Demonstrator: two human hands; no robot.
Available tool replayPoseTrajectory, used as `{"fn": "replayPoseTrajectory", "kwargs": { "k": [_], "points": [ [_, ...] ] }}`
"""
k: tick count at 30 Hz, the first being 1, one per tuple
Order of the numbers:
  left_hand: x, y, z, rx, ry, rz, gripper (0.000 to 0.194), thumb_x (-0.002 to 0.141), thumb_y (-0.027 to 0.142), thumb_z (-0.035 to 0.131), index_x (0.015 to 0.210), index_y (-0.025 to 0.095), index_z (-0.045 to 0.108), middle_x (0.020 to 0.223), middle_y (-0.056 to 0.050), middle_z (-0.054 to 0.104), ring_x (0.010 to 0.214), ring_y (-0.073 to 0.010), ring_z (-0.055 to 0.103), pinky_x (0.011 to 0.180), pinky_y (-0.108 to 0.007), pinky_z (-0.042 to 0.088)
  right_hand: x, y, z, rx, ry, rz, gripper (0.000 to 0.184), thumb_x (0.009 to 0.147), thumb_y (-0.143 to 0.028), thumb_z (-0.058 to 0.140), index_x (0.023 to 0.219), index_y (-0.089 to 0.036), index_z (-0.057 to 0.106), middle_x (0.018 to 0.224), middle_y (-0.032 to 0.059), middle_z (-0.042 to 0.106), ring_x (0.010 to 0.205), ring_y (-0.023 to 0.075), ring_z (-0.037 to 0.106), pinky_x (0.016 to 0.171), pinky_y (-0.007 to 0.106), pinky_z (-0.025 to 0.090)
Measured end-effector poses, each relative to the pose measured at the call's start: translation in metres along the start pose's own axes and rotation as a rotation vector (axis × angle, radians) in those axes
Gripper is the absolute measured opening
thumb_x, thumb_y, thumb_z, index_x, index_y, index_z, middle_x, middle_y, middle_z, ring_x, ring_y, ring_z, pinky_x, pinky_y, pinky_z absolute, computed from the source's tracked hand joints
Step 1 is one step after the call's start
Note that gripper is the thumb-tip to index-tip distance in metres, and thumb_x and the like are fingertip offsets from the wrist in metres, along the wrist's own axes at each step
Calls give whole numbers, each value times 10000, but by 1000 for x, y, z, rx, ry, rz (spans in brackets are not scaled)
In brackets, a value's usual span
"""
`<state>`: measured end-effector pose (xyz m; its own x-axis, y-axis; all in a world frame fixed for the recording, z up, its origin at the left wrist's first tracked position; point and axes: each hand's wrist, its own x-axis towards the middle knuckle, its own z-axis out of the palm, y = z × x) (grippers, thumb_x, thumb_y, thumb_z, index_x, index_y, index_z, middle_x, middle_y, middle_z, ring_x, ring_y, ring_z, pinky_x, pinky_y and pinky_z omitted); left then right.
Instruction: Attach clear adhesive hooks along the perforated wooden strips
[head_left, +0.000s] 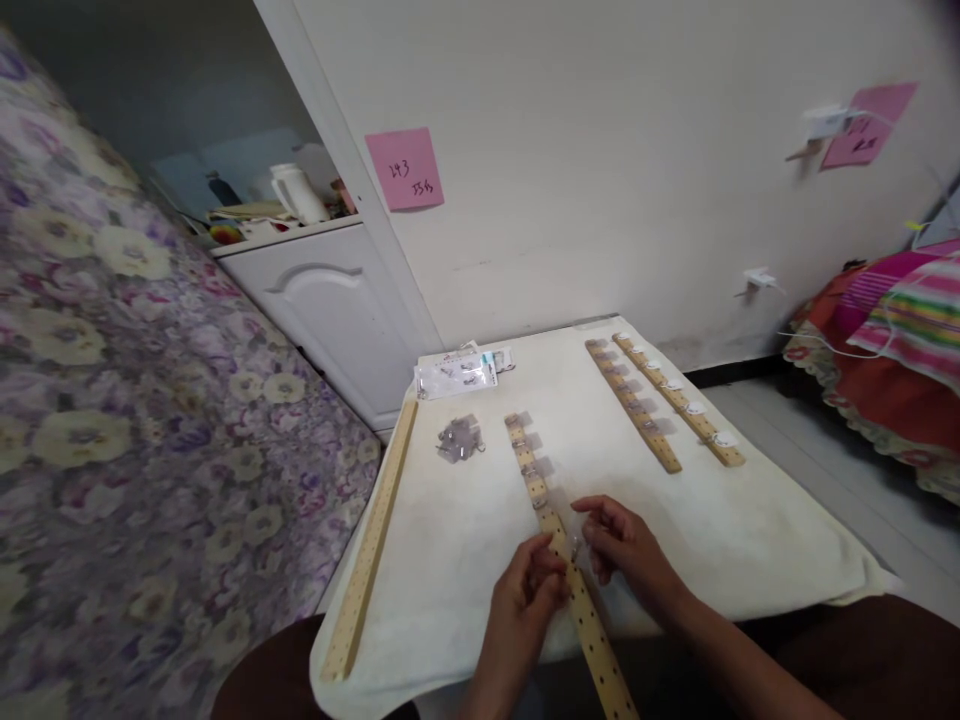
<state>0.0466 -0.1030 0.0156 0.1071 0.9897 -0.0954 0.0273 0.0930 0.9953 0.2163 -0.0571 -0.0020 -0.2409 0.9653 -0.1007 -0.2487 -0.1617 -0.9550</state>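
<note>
A long wooden strip with rows of small holes (pixel 592 635) runs from the table's middle past its front edge. Several small clear pieces with metal fittings (pixel 529 470) sit along its far half. My left hand (pixel 529 585) is at the strip's left edge, fingers curled and thumb drawn in; what they hold, if anything, is hidden. On the right side, my right hand (pixel 619 540) has its index finger stretched out and the others loosely bent. A tiny shiny metal piece (pixel 575 547) shows at the strip between both hands.
A pile of clear pieces (pixel 460 439) lies left of the strip. Clear packets (pixel 457 374) are at the back left. One bare holed strip (pixel 371 545) lies along the left edge; two fitted strips (pixel 634 405) (pixel 679 400) lie at right. The wall (pixel 585 200) stands behind the table.
</note>
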Motion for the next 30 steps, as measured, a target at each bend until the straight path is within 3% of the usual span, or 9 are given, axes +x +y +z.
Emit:
{"fn": "replayPoseTrajectory", "kwargs": {
  "k": [4,10,16,23,30],
  "points": [
    [0,-11,6,-12,22,-13,452,714,217,663,1141,184,519,818,2,584,710,-117,556,674,-248,447,-7,4,4,-29,10,28,277,780,-324,591,1008,-191,504,652,-76,504,473,98,568,432,224,466],
    [4,-14,5,7,105,-26,318,714,191,636,1022,175,561,757,25,567,659,-101,526,622,-217,422,-11,8,5,-126,8,54,249,778,-313,581,976,-198,485,608,-73,530,479,126,591,443,241,478],
    [13,-14,3,-57,160,-59,220,694,208,647,895,167,569,697,40,560,634,-98,523,597,-202,424,-1,14,2,-307,69,-40,180,779,-244,550,952,-199,532,639,-50,566,517,121,579,502,245,478],
    [25,-12,-1,25,216,-115,195,690,224,631,863,167,561,669,45,548,536,-84,504,492,-186,392,8,15,5,-367,86,-10,165,780,-242,534,940,-205,520,644,-49,569,485,125,585,467,243,475],
    [28,-19,-2,60,194,-140,187,718,246,601,881,175,542,664,50,523,513,-86,478,440,-185,398,11,16,7,-384,99,31,158,778,-234,530,933,-207,516,654,-50,559,480,116,578,453,233,475]
  ]
}}
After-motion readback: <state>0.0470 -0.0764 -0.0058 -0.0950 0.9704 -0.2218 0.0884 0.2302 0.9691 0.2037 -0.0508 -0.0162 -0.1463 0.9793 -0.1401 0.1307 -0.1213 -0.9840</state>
